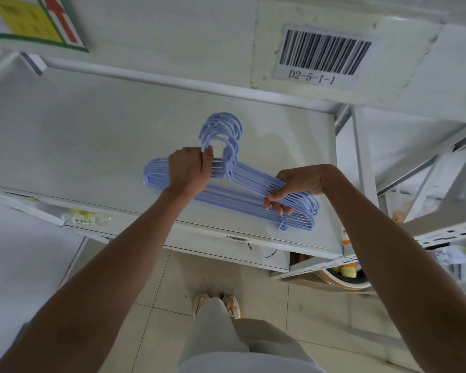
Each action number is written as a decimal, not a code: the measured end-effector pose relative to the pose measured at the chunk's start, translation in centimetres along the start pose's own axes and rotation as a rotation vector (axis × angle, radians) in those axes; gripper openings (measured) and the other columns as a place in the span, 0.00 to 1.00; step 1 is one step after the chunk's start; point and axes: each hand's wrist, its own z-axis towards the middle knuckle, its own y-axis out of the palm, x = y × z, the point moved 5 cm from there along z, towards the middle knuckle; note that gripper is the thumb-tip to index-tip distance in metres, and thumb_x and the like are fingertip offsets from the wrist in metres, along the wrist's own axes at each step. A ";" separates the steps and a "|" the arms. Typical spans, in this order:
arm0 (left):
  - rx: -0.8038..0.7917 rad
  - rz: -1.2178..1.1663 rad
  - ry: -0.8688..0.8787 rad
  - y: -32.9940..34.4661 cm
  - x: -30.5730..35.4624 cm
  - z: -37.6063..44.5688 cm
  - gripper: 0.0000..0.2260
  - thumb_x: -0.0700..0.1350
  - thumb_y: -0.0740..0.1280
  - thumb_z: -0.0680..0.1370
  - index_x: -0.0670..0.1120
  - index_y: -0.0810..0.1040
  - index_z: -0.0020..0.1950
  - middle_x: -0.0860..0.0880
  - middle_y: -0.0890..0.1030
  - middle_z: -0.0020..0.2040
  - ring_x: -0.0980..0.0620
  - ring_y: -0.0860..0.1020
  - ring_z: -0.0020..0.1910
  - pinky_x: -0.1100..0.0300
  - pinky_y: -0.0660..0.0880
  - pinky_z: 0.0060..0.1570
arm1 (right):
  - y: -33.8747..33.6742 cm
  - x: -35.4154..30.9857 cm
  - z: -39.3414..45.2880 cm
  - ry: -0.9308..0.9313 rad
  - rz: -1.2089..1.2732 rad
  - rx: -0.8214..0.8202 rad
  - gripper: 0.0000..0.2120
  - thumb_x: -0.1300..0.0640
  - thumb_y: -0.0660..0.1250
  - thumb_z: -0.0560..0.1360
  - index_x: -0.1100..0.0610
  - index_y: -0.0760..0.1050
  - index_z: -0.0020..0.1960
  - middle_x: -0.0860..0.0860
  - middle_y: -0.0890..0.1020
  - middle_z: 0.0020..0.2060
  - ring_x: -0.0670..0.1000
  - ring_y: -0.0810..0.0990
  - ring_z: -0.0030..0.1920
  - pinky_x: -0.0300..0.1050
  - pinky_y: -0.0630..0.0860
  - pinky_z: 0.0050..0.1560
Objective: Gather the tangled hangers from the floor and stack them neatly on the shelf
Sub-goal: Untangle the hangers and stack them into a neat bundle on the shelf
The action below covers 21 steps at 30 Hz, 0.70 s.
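On the white shelf point(78, 125), a stack of blue hangers point(242, 195) is gripped near the hooks by the left hand point(190, 172) and at its right end by the right hand point(297, 188).

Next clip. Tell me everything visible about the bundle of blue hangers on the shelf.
The hangers are a nested stack of pale blue, plastic-looking clothes hangers, hooks aligned and pointing toward the back of the white shelf. They lie flat near its front edge, angled slightly. The left hand pinches the hook ends and covers the left shoulders; the right hand has its grip around the right shoulder ends.
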 end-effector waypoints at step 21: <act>-0.052 0.112 -0.048 2.0 4.6 2.3 0.27 0.50 0.49 0.83 0.39 0.79 0.36 0.37 0.80 0.32 0.40 0.76 0.29 0.54 0.67 0.32 | 1.3 -3.0 -0.9 0.122 -0.759 1.590 0.20 0.50 0.54 0.85 0.56 0.76 0.41 0.57 0.84 0.36 0.64 0.82 0.39 0.53 0.74 0.43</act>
